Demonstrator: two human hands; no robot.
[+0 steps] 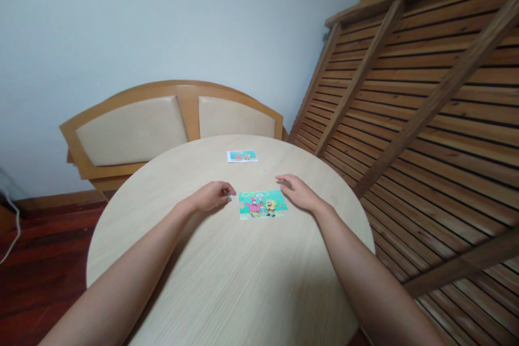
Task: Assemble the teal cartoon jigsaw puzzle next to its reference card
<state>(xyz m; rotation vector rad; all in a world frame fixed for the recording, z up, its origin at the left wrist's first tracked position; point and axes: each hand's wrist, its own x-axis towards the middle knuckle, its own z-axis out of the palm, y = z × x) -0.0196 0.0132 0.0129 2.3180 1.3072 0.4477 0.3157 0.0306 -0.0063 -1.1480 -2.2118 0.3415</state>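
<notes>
A cartoon picture point(261, 210), which looks like a jigsaw puzzle, lies flat on the round table point(227, 270) between my two hands. Its left edge looks uneven. My left hand point(213, 195) is just left of the picture, fingers curled and thumb close to them, with a small teal puzzle piece point(230, 195) showing at the fingertips. Over the picture's right edge, my right hand point(297, 191) is open with its fingers stretched out, holding nothing. A tiny teal bit point(264, 170), perhaps another piece, lies on the table beyond the picture.
A small stack of paper or a booklet point(242, 156) with a similar cartoon image lies near the table's far edge. Behind the table is a wooden headboard point(188, 113) with cream panels. A slatted wooden frame point(389, 92) leans at the right. A white cable point(17, 227) hangs at far left.
</notes>
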